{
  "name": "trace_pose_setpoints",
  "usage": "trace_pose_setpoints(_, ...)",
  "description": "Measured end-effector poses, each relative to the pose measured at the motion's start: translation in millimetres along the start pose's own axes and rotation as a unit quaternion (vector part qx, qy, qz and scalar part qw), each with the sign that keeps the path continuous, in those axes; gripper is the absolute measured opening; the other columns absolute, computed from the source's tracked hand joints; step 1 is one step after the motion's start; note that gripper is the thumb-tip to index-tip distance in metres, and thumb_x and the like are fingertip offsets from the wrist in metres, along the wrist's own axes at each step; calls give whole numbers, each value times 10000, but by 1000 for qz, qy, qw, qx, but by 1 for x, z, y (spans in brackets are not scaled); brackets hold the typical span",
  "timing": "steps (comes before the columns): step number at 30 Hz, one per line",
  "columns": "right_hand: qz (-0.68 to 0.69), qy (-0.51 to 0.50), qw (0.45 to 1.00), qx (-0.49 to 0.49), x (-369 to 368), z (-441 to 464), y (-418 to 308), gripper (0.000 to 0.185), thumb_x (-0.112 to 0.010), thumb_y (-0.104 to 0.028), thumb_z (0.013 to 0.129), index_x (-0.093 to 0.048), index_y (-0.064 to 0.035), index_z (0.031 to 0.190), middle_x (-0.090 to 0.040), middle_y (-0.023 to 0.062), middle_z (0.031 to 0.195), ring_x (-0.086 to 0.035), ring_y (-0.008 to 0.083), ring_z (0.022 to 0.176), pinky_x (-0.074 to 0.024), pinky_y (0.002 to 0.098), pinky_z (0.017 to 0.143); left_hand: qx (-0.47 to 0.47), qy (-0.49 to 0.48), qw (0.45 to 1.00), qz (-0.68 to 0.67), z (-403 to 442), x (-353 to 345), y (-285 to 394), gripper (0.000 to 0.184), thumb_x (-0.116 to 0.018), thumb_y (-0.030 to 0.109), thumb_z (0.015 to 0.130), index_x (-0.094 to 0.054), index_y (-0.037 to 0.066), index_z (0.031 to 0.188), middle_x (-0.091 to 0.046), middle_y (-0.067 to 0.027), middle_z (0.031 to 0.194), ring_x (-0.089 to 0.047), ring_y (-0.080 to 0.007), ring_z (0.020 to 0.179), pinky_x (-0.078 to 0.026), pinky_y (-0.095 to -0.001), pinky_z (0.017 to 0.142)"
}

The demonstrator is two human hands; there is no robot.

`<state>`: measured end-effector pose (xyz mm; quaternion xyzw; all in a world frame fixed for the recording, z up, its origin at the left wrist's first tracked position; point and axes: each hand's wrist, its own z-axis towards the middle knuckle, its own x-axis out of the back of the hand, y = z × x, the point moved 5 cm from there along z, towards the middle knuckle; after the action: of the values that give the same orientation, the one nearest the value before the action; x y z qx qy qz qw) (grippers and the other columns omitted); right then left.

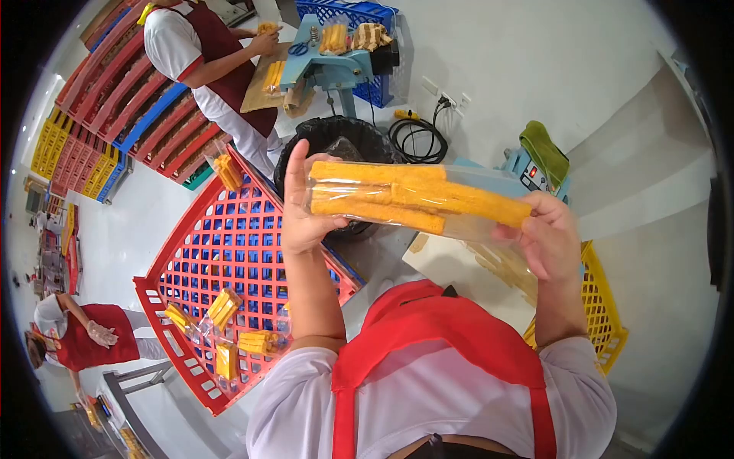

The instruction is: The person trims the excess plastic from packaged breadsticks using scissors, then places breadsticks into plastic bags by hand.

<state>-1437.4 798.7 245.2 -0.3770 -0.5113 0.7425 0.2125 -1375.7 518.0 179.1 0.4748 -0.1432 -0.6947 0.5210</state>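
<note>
In front of my chest I hold a clear plastic bag of long yellow-orange snack sticks (382, 196) stretched sideways. My left hand (300, 210) grips its left end, thumb-side digit pointing up and the others curled below. At the other end my right hand (552, 233) pinches the bag's film close to the tip of one stick. That stick reaches further right than the others, which lie side by side nearer my left hand. The fingers behind the bag are partly hidden.
A red crate (245, 260) with several packed bags stands at left. Behind my hands are a black-lined bin (313, 138), a coiled cable (417, 141) and a blue machine with a green cloth (544, 149). A yellow crate (604, 314) is at right. Two co-workers stand left.
</note>
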Motion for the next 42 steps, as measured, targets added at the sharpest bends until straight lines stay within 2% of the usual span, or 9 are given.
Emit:
trace_pose_setpoints(5,156,-35,961,-227,5,-10,30,258,-542,-89,787,-520,74,985,-582,218,942,-619,264,771,-515,350,713,-9,-89,993,79,2,3,21,1070,-785,3,455,-183,91,1336,-412,-124,1154,-450,-223,1053,-408,-334,875)
trace_pose_setpoints(9,126,-35,967,-220,0,-11,30,353,-565,-115,767,-492,102,1035,-559,283,931,-616,302,736,-522,380,652,-1,-99,993,64,3,6,17,1075,-773,-17,438,-190,89,1335,-410,-132,1161,-458,-215,1039,-412,-323,861)
trace_pose_setpoints(12,170,-115,947,-249,-13,-9,25,316,-544,-70,779,-512,79,1056,-586,216,944,-618,253,774,-512,336,679,16,-90,995,47,3,7,14,1066,-770,-21,439,-197,80,1332,-408,-131,1165,-459,-213,1036,-409,-317,860)
trace_pose_setpoints(23,-41,-15,952,-303,-9,1,74,155,-543,-157,824,-552,-21,750,-566,57,642,-524,107,525,-438,216,505,134,-109,984,37,2,-13,-19,1007,-782,29,494,-214,41,1326,-434,-97,1122,-422,-201,1070,-313,-301,919)
trace_pose_setpoints(29,34,15,946,-322,3,33,101,152,-544,-176,828,-546,-39,763,-525,33,625,-492,96,518,-428,226,522,164,-55,980,95,9,4,-51,833,-732,168,637,-258,56,1313,-452,-79,1104,-469,-192,1016,-374,-284,866)
trace_pose_setpoints(33,33,-2,969,-246,-4,40,81,127,-558,-164,819,-551,-42,785,-541,42,694,-518,99,607,-428,222,573,264,108,956,-71,-1,43,-82,495,-548,238,828,-346,92,1255,-498,-88,1095,-503,-210,1000,-413,-339,859)
trace_pose_setpoints(36,-162,-14,966,-200,1,45,66,106,-596,-133,783,-550,-39,803,-541,31,739,-527,95,695,-427,218,617,404,107,892,-175,-18,45,-100,451,-481,379,848,-394,140,1220,-484,-79,1154,-501,-231,1033,-441,-394,803)
trace_pose_setpoints(38,-297,-226,919,-128,-10,48,61,143,-636,-113,735,-542,-31,805,-540,19,736,-522,83,722,-422,219,619,434,96,879,-175,-22,42,-104,446,-475,389,848,-401,141,1211,-494,-74,1143,-520,-228,1004,-461,-385,755)
trace_pose_setpoints(42,-324,-283,891,-142,-10,50,68,167,-650,-117,714,-533,-27,792,-541,8,725,-509,70,703,-414,223,614,487,18,847,-211,-33,52,-120,493,-432,488,832,-417,149,1189,-528,-62,1109,-584,-209,879,-494,-315,556)
